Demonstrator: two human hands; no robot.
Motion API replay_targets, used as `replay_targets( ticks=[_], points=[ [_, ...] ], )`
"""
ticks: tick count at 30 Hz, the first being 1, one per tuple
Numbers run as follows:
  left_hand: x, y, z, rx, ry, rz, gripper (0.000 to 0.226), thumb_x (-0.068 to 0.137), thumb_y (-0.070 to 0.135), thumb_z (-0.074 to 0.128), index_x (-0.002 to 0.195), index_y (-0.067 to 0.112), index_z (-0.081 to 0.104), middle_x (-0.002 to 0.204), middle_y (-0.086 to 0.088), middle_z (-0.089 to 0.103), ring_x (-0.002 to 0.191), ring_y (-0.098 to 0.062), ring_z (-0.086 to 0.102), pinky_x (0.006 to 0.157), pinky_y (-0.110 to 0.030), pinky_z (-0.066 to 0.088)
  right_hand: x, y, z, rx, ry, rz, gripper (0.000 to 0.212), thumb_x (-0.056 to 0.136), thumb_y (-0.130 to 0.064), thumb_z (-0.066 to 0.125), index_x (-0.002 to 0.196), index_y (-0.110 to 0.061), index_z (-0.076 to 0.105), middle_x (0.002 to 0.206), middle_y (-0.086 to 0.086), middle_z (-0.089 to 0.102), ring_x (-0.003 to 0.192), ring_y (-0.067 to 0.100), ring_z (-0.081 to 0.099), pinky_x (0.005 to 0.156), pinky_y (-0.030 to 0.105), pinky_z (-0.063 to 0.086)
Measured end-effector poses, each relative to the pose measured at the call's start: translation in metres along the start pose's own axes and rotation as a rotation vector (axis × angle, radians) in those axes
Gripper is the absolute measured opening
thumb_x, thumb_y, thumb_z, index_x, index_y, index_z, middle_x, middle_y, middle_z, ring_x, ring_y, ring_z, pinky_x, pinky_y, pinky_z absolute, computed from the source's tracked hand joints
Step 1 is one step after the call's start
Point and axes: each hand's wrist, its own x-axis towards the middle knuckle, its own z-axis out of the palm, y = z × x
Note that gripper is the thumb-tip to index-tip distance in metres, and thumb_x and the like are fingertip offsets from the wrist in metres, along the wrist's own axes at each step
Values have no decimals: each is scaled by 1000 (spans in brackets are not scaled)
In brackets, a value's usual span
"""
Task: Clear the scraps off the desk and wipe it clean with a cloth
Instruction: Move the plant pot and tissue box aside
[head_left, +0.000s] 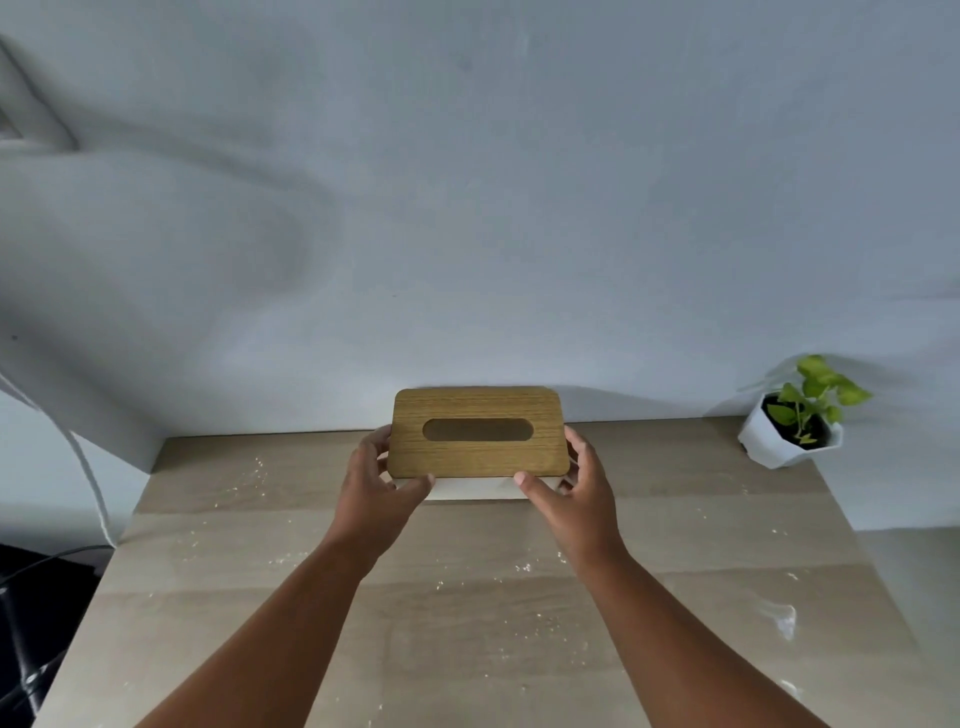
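Observation:
A tissue box (477, 444) with a brown wooden lid, an oval slot and a white body stands at the back middle of the pale wooden desk (467, 623), close to the wall. My left hand (376, 480) grips its left end, thumb on the front face and fingers round the side. My right hand (569, 486) grips its right end the same way. Small pale scraps (249, 480) lie scattered over the desk, thickest at the back left and across the middle. No cloth is in view.
A small green plant in a white faceted pot (789, 434) stands at the desk's back right corner. A white cable (91, 483) hangs beside the left edge. Dark equipment (21, 649) sits below on the left. A clear scrap (784, 618) lies near the right edge.

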Motion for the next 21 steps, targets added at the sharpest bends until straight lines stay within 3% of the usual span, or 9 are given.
replay_targets(
  ticks=[6, 11, 14, 21],
  points=[
    [-14, 21, 51, 3, -43, 34, 66, 80, 11, 82, 137, 28, 53, 130, 10, 59, 107, 9, 59, 77, -10, 53, 3, 8, -61, -19, 27, 9, 84, 75, -40, 87, 147, -36, 44, 132, -14, 63, 119, 3, 62, 106, 42, 51],
    [-29, 40, 108, -19, -90, 40, 64, 81, 9, 80, 135, 28, 54, 131, 10, 60, 108, 5, 60, 76, -10, 53, 8, 19, -122, -32, 56, 37, 88, 70, -50, 85, 146, -41, 43, 133, -14, 63, 123, 6, 61, 107, 43, 52],
    [-36, 50, 145, -27, -102, 45, 62, 80, 8, 80, 133, 30, 55, 129, 10, 61, 106, 7, 60, 74, -8, 51, 13, 27, -159, -40, 81, 49, 87, 67, -52, 84, 144, -45, 44, 128, -20, 65, 118, -3, 61, 106, 38, 52],
    [-48, 63, 217, -28, -120, 42, 59, 78, 6, 80, 126, 33, 58, 123, 11, 64, 102, 8, 61, 70, -5, 49, 27, 50, -225, -25, 109, 96, 89, 63, -54, 85, 142, -37, 47, 125, -16, 66, 117, 3, 64, 105, 43, 53]
  ],
)
